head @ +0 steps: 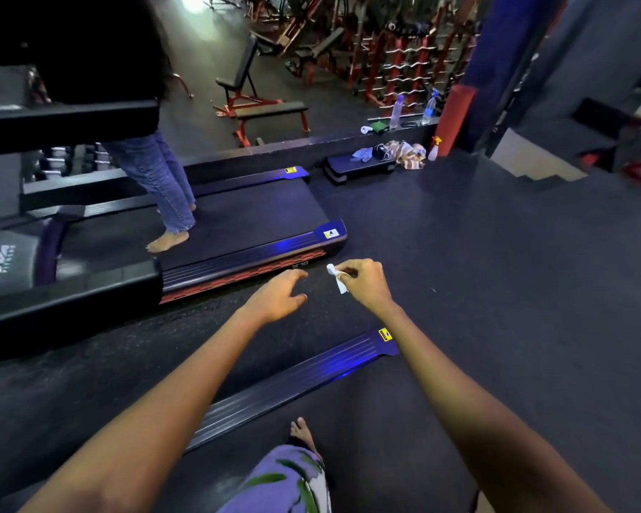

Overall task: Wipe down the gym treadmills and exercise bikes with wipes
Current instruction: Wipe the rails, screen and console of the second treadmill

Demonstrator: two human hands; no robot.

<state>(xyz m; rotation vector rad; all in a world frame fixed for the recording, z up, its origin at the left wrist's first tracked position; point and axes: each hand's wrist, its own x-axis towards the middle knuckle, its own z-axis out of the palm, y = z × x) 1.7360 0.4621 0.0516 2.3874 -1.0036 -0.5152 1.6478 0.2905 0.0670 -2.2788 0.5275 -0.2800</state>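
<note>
Wipe [336, 277] hangs pinched between right hand [363, 281] thumb and fingertips.

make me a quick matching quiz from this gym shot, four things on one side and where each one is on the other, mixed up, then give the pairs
Things:
1. wipe
2. spray bottle
3. flat bench
4. bare foot

Places:
A. on the belt of the far treadmill
B. pinched in the right hand
C. on the floor beside the red pad
D. reflected in the mirror, near an incline bench

Pairs: 1-B, 2-C, 3-D, 4-A
</note>
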